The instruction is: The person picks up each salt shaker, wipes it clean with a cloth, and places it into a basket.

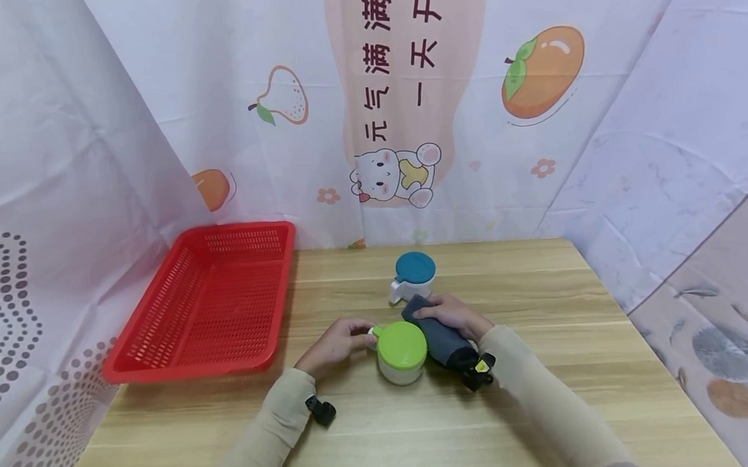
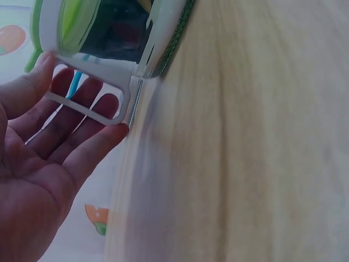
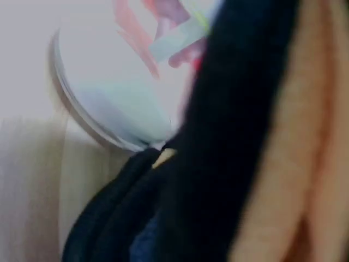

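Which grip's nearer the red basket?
Left. The left grip is right of the red basket, holding the green-lidded cup; the right grip is farther right, past that cup, on the dark grey bundle.

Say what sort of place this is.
Probably a curtained-off tabletop recording booth: a wood-grain table, a fruit-printed cloth backdrop hanging behind it, and a black left-wrist camera.

Your right hand (image 1: 455, 313) hides part of the bundle (image 1: 440, 338), blurred in your right-wrist view. Your left-wrist view crops the green cup (image 2: 117, 30) at twelve o'clock; the head view, your left sleeve (image 1: 263, 430) at seven.
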`<state>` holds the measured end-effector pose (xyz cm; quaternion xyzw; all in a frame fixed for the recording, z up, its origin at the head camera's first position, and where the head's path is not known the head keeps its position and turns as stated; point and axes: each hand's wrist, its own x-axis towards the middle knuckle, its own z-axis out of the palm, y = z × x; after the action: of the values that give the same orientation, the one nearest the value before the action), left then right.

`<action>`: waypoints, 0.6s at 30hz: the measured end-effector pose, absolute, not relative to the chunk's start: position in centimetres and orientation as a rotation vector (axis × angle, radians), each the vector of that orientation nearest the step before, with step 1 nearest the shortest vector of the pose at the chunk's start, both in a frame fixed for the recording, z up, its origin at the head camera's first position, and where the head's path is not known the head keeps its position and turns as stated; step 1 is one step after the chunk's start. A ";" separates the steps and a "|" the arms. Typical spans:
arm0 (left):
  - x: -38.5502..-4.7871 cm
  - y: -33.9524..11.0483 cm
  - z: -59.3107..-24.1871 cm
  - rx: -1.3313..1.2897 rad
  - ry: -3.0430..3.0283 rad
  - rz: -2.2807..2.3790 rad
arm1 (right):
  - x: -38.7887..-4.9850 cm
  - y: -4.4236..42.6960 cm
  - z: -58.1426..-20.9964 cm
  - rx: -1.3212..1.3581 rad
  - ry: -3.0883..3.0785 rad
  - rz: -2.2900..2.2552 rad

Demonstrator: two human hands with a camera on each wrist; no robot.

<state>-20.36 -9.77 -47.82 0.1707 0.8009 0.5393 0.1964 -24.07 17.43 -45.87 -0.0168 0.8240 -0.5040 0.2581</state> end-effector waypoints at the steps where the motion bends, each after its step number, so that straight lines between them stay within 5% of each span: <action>1: -20.3 -9.7 -47.8 0.460 2.247 1.519 | -23.9 17.5 -45.9 -0.030 2.234 -1.385; 18: -20.1 -8.6 -48.2 0.356 2.399 1.583 | -20.8 18.6 -45.8 0.202 2.346 -1.532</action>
<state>-20.09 -8.55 -48.16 0.1219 0.8221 0.5425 0.1222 -20.84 18.61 -45.81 0.0709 0.8235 -0.5379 0.1654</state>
